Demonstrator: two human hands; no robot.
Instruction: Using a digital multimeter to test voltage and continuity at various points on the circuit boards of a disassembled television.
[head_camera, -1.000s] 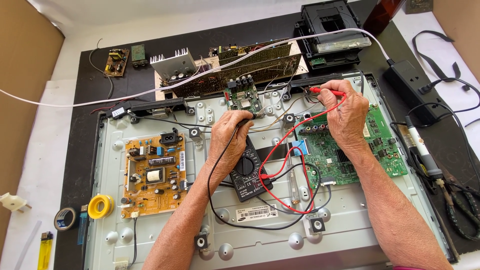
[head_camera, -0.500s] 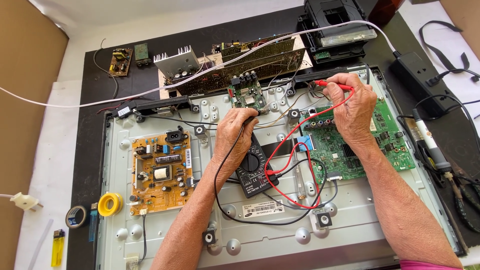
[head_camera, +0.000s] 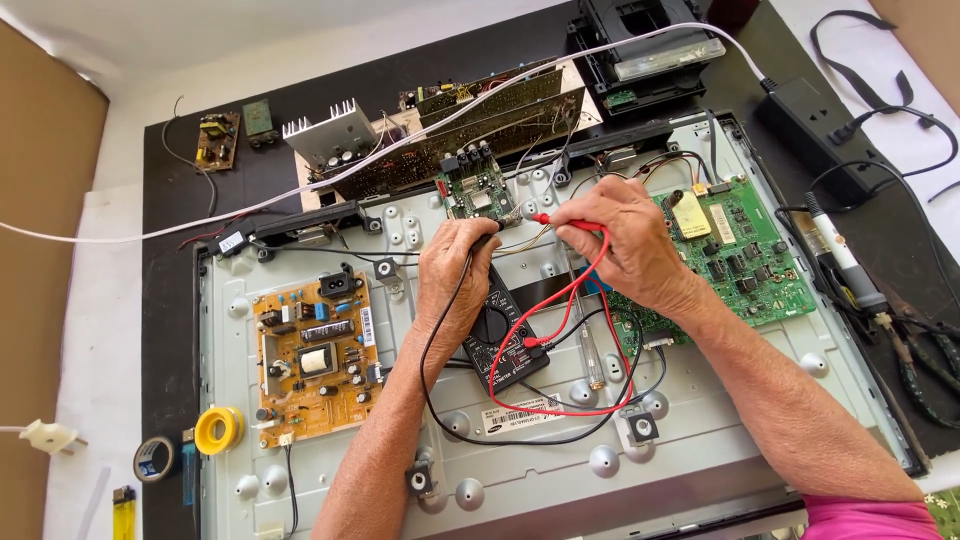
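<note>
Over the small green board (head_camera: 478, 188), both probes have been brought closer, black gripped by the left hand (head_camera: 455, 268), red pinched by the right hand (head_camera: 622, 240).

Open panel chassis (head_camera: 700, 440) on mat (head_camera: 170, 330); boards, meter and tools located as follows.
Power board (head_camera: 315, 350) sits on the chassis at left; main board (head_camera: 740, 260) at right; small board (head_camera: 478, 188) at the top centre edge. Meter (head_camera: 505, 335) lies on the chassis between the two larger boards, below the small board. Left hand (head_camera: 455, 275) rests just left of the meter; right hand (head_camera: 625, 240) lies to its right, over the main board's left edge, both held toward the small board. Heatsink board (head_camera: 330, 135) lies behind the chassis. Adapter (head_camera: 815, 140) and soldering iron (head_camera: 845, 255) lie right of the chassis. Tape rolls (head_camera: 218, 430) and lighter (head_camera: 123, 500) lie at lower left.
</note>
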